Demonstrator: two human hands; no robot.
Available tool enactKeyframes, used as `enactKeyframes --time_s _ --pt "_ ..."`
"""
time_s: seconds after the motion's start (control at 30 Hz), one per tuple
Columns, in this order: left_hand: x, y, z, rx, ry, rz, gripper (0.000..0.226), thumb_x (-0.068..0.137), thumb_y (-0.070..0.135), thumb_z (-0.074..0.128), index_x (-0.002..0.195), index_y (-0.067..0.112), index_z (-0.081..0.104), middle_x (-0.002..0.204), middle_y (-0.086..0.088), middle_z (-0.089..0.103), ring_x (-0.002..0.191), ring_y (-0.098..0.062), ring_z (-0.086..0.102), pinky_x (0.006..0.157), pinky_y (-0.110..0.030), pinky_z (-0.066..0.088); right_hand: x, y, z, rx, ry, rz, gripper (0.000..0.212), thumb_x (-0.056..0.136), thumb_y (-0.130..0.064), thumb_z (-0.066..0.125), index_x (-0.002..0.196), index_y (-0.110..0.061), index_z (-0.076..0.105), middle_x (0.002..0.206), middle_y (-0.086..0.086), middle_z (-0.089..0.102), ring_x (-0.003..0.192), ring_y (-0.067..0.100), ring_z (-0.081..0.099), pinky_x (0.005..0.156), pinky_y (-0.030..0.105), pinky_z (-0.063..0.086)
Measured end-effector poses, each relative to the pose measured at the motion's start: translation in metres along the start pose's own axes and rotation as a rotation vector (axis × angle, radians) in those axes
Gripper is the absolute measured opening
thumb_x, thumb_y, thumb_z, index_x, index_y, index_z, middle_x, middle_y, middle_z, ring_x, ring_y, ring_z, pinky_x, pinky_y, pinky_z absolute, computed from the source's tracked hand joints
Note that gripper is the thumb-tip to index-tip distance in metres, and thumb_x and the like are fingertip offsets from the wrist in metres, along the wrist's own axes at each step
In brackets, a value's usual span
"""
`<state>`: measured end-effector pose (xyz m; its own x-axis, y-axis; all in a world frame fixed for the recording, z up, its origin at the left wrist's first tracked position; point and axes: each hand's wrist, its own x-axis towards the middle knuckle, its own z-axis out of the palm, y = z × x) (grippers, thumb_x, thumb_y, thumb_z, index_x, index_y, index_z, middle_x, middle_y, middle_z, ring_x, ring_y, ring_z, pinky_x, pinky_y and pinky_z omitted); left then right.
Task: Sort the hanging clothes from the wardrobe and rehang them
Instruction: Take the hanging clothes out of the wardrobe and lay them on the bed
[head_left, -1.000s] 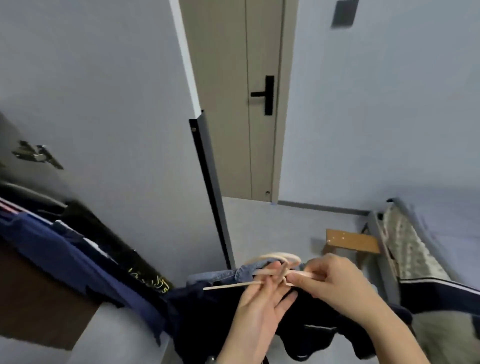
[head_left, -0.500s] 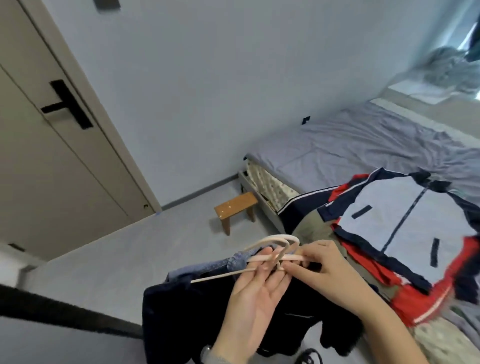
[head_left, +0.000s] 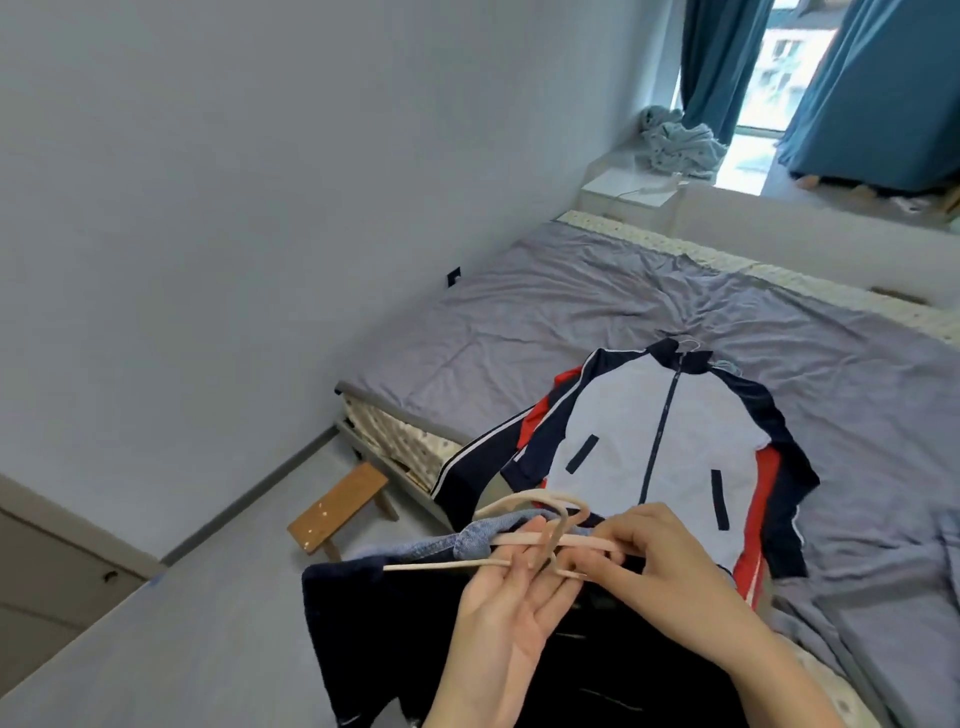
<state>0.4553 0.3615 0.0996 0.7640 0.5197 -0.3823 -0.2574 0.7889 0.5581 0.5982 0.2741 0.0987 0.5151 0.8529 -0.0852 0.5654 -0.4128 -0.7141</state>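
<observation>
Two beige hangers (head_left: 524, 540) lie across my hands at the lower centre, their hooks looping up to the left. A dark navy garment (head_left: 395, 623) and a blue denim piece (head_left: 467, 540) hang from them. My left hand (head_left: 511, 618) is palm up with straight fingers under the hangers, and a hanger neck passes between its fingers. My right hand (head_left: 670, 571) pinches the hangers from the right. A white, navy and red zip jacket (head_left: 639, 431) lies flat on the bed (head_left: 597, 306), on top of other clothes.
A small wooden stool (head_left: 340, 506) stands on the grey floor by the bed's foot corner. A crumpled pale cloth (head_left: 675, 137) sits on the window ledge beside teal curtains (head_left: 872, 88). A low cabinet (head_left: 52, 561) is at the far left.
The view has swung right, from the wardrobe and door to the bed and window. Both hands keep the same hold on the hangers and clothes.
</observation>
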Motion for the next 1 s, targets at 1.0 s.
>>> enactKeyframes --time_s 1.0 --pt "0.316 0.021 0.175 0.288 -0.191 -0.047 0.038 0.087 0.016 0.050 0.122 0.002 0.053 0.113 -0.015 0.068 0.108 -0.024 0.065 0.083 -0.030 0.056 0.350 0.209 -0.310 -0.401 0.373 0.430 0.036 0.084 -0.033 0.069 0.110 -0.009 0.062 0.115 0.013 0.065 0.113 0.031 0.056 0.090 0.035 0.038"
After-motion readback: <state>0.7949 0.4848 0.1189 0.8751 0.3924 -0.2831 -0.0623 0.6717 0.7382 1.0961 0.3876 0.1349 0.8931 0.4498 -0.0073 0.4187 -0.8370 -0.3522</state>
